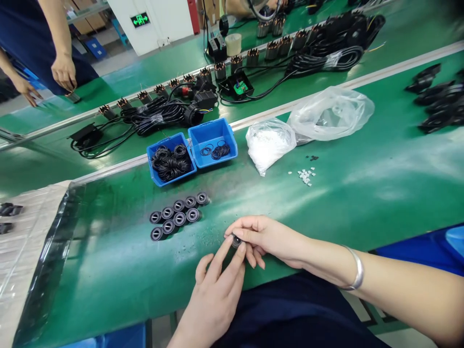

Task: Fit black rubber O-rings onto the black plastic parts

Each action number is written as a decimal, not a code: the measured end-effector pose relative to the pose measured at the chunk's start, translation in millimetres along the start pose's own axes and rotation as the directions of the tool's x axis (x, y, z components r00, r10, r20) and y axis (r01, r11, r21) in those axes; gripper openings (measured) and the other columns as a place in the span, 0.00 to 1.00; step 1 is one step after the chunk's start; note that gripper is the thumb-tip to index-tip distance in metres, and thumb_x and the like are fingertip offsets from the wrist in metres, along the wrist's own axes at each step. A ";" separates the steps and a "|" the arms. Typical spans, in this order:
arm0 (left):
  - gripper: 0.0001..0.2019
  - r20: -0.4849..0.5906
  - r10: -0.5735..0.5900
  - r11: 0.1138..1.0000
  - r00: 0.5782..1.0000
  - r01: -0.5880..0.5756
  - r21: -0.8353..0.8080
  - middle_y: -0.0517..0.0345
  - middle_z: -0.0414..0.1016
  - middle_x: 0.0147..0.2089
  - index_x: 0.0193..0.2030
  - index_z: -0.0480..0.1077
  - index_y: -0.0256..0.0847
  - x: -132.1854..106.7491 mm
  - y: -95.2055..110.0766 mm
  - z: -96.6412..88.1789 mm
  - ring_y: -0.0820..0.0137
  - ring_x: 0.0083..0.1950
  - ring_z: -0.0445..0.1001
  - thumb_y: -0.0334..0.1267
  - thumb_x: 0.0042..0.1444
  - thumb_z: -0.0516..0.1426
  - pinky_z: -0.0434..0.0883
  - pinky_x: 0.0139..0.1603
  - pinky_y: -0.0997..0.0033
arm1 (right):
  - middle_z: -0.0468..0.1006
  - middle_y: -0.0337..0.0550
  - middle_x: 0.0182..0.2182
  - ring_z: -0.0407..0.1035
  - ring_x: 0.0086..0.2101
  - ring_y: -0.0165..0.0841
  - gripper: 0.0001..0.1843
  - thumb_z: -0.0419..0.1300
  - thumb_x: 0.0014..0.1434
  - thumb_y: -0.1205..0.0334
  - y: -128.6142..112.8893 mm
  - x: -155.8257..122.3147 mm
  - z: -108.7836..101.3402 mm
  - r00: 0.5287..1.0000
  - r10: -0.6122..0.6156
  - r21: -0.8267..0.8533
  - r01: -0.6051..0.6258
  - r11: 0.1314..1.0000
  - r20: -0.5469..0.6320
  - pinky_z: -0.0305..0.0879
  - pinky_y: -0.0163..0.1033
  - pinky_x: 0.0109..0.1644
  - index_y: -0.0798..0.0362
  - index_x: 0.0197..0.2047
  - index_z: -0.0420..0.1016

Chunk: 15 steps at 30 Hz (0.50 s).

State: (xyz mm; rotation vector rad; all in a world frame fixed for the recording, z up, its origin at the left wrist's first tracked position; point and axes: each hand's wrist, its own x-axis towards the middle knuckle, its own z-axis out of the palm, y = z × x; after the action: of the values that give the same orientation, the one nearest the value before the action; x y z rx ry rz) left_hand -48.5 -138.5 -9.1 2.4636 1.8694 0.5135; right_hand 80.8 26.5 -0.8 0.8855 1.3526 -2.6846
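Near the front edge of the green table, both my hands meet on a small round black plastic cap (237,241). My right hand (259,237) pinches it between thumb and fingers. Two fingertips of my left hand (219,287) press on its near side, and the fingers hide most of it. To the left, several similar black round caps (179,219) stand in two slanted rows, each with a pale slit on top. Behind them sit two blue bins; black rubber rings (172,164) fill the left bin (155,180), and fewer lie in the right bin (232,153).
A plastic bag of white bits (270,145) and a clear bag (329,113) lie behind my hands, with loose white pieces (306,176) nearby. Cable bundles (155,116) and copper-wound motor parts line the far side. Another person's hand (64,72) is at upper left. Black parts (442,101) lie right.
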 end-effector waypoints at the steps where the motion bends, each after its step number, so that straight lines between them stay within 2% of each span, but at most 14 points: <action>1: 0.21 0.002 -0.001 1.000 1.000 0.001 0.006 0.52 0.66 0.67 0.57 0.71 0.36 0.3 0.2 -0.1 0.58 0.72 0.54 0.25 0.64 0.44 0.54 0.61 0.60 | 0.71 0.35 0.19 0.68 0.18 0.25 0.18 0.61 0.62 0.50 -0.3 0.1 -0.2 1.000 0.002 0.007 -0.002 1.000 0.000 0.63 0.26 0.17 0.57 0.44 0.72; 5: 0.19 -0.012 0.004 1.000 1.000 -0.004 0.014 0.51 0.67 0.66 0.55 0.72 0.37 0.7 0.4 -0.9 0.59 0.71 0.56 0.27 0.66 0.45 0.55 0.59 0.62 | 0.74 0.41 0.23 0.73 0.24 0.30 0.21 0.55 0.65 0.46 -2.2 -1.6 -0.6 1.000 0.020 0.072 -0.021 0.997 0.007 0.68 0.29 0.21 0.57 0.48 0.71; 11: 0.21 -0.013 0.046 0.998 0.999 -0.046 -0.041 0.44 0.65 0.67 0.58 0.69 0.31 -4.5 -3.1 -0.3 0.59 0.72 0.54 0.24 0.64 0.43 0.54 0.61 0.61 | 0.74 0.39 0.23 0.72 0.23 0.29 0.15 0.60 0.63 0.55 -0.3 -1.1 0.7 0.998 -0.045 -0.001 0.046 0.999 0.037 0.66 0.27 0.19 0.58 0.46 0.70; 15: 0.19 -0.016 0.043 0.999 0.999 -0.043 -0.003 0.51 0.65 0.67 0.60 0.68 0.34 -6.0 -4.3 0.9 0.65 0.70 0.56 0.26 0.65 0.47 0.52 0.62 0.64 | 0.74 0.40 0.23 0.72 0.23 0.30 0.16 0.56 0.65 0.53 -2.5 -0.8 0.9 0.999 -0.021 0.008 0.020 1.000 0.026 0.67 0.28 0.18 0.58 0.45 0.70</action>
State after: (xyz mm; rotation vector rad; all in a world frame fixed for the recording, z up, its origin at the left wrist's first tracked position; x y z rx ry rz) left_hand -53.7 -142.8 -12.3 2.5107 1.8234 0.5385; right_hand 80.4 27.2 1.8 0.8393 1.3544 -2.7086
